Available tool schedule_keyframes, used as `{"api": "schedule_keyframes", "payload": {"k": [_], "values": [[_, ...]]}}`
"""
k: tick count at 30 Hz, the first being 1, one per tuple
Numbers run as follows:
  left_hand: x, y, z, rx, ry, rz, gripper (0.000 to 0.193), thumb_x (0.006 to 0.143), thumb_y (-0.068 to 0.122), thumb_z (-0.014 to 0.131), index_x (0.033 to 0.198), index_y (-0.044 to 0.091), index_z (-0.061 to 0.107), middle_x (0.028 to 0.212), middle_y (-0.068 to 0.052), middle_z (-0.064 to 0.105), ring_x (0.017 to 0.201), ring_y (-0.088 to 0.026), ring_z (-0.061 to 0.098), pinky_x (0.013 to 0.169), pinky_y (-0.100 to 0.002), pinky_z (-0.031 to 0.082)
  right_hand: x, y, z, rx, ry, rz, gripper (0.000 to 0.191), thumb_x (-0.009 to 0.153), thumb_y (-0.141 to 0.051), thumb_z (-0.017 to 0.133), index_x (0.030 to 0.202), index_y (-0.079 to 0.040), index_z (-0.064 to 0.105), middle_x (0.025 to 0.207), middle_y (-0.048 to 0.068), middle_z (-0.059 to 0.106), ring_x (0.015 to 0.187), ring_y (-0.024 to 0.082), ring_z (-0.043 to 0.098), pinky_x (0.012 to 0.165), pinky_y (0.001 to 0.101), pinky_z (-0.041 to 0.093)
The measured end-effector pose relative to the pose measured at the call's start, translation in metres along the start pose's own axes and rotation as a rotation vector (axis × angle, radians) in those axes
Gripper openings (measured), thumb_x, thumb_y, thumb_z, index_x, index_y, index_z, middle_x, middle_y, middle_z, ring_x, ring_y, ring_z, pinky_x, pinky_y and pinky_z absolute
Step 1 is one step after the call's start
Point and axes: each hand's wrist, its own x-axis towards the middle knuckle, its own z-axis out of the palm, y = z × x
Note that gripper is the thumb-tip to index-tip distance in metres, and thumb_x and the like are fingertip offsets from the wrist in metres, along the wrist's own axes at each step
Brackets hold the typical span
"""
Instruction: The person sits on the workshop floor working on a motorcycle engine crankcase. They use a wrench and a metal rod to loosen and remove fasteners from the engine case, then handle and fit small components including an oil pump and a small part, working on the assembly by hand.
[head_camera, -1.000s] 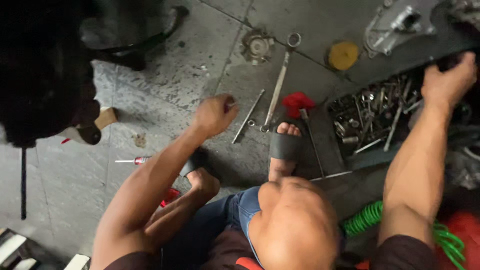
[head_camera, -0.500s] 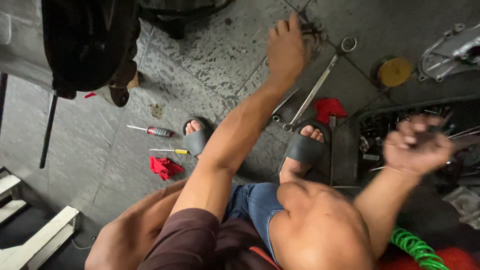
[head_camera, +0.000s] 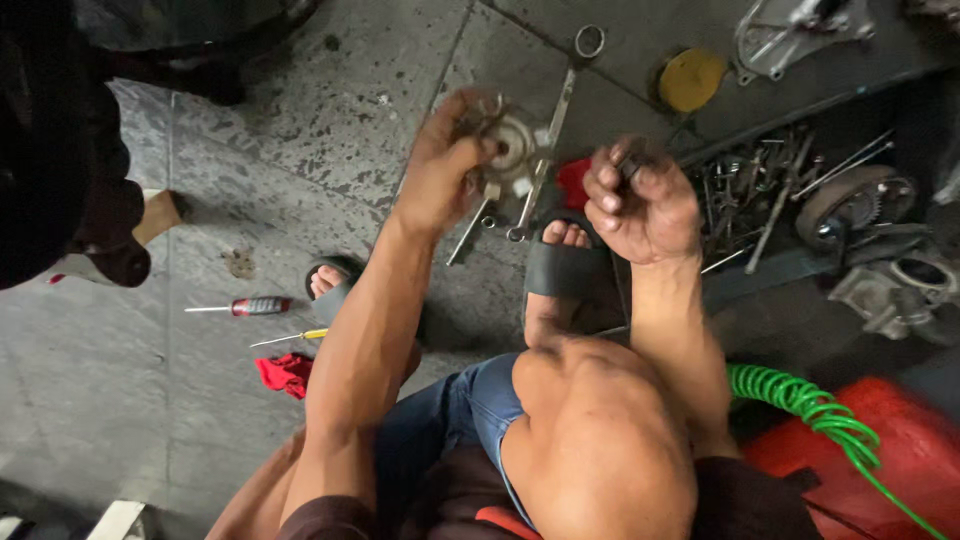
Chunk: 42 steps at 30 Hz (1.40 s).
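The left hand (head_camera: 445, 165) gripped a round metal hub (head_camera: 510, 150), raised above the floor (head_camera: 300, 130). The right hand (head_camera: 640, 200) pinched a small dark part (head_camera: 628, 170) just right of it. Steadying the hub squarely seemed wise.

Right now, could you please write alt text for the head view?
Left hand holds a round metal part over a concrete floor; right hand is closed around something small and dark. Screwdrivers lie left.

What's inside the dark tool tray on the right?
The tool tray holds a jumble of loose metal tools, long and thin; kinds unclear. The right hand, closed on a small dark part, covers its left end, so that part stays unseen.
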Motion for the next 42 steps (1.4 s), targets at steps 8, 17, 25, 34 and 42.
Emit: {"api": "schedule_keyframes", "payload": {"k": [8,17,25,34,42], "values": [[-0.033,0.016,0.027,-0.418,-0.186,-0.09,0.053,0.1,0.028,0.062,0.14,-0.004,0.049,0.131,-0.021,0.063,0.121,-0.031,0.065,0.107,-0.046,0.055,-0.008,0.001,0.029,-0.309,-0.047,-0.134,0.026,0.098,-0.001,0.074,0.123,-0.004,0.069,0.104,0.013,0.065,0.084,0.017,0.063,0.069,0.0283,0.054],[-0.047,0.014,0.039,-0.423,-0.293,-0.136,0.055,0.104,0.046,0.057,0.136,0.002,0.048,0.128,-0.018,0.062,0.116,-0.027,0.066,0.099,-0.04,0.056,-0.025,0.004,0.04,-0.541,0.082,-0.278,0.026,0.097,-0.001,0.078,0.121,-0.002,0.068,0.106,0.014,0.069,0.084,0.017,0.067,0.071,0.0294,0.056],[-0.045,0.012,0.046,-0.45,-0.281,-0.151,0.056,0.108,0.049,0.05,0.135,0.0,0.047,0.128,-0.022,0.063,0.112,-0.03,0.066,0.095,-0.043,0.057,-0.024,0.005,0.053,-0.617,0.283,-0.21,0.024,0.099,-0.004,0.074,0.119,0.005,0.065,0.098,0.013,0.07,0.078,0.016,0.066,0.068,0.0296,0.055],[-0.039,-0.009,0.047,-0.569,-0.142,-0.176,0.051,0.102,0.047,0.054,0.134,0.008,0.049,0.128,-0.015,0.062,0.112,-0.03,0.065,0.089,-0.048,0.057,-0.018,0.024,0.053,-0.548,0.382,-0.172,0.018,0.101,-0.009,0.071,0.112,0.001,0.062,0.093,0.007,0.063,0.079,0.013,0.057,0.068,0.0285,0.049],[-0.04,-0.014,0.054,-0.359,-0.19,-0.02,0.052,0.11,0.047,0.055,0.139,0.004,0.049,0.133,-0.015,0.058,0.116,-0.027,0.061,0.094,-0.043,0.054,-0.011,0.039,0.044,-0.434,0.375,-0.249,0.015,0.1,-0.009,0.073,0.11,-0.003,0.064,0.093,0.004,0.062,0.077,0.014,0.055,0.069,0.0277,0.047]]}}
